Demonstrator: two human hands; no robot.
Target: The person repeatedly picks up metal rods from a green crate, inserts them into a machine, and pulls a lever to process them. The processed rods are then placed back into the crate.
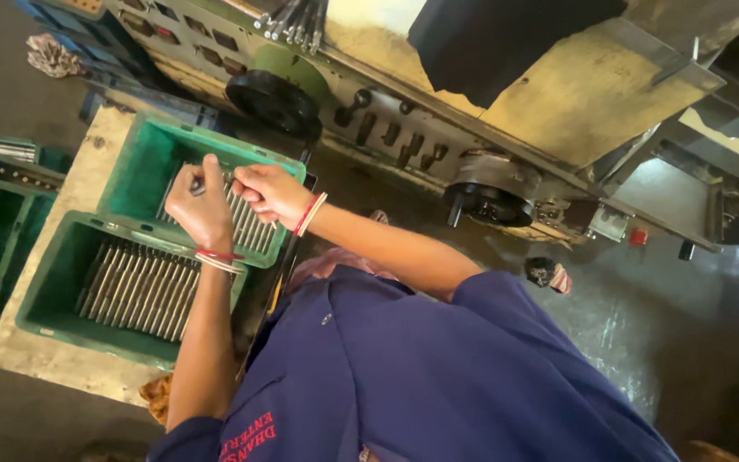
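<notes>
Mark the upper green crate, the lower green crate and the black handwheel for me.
upper green crate (134, 175): head view, its left inner wall.
lower green crate (53, 287): head view, its left inner wall.
black handwheel (274, 101): head view, its face.

Machine workshop, heavy lathe-like machine (438, 128), green crates (130, 171) of metal rods (143, 291)

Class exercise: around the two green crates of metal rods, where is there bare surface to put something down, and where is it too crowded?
Bare patches: the pale board left of the farther green crate, and its front strip below the nearer green crate. Crowded: both crates hold rows of metal rods, and the left hand and right hand sit over the farther one.
</notes>
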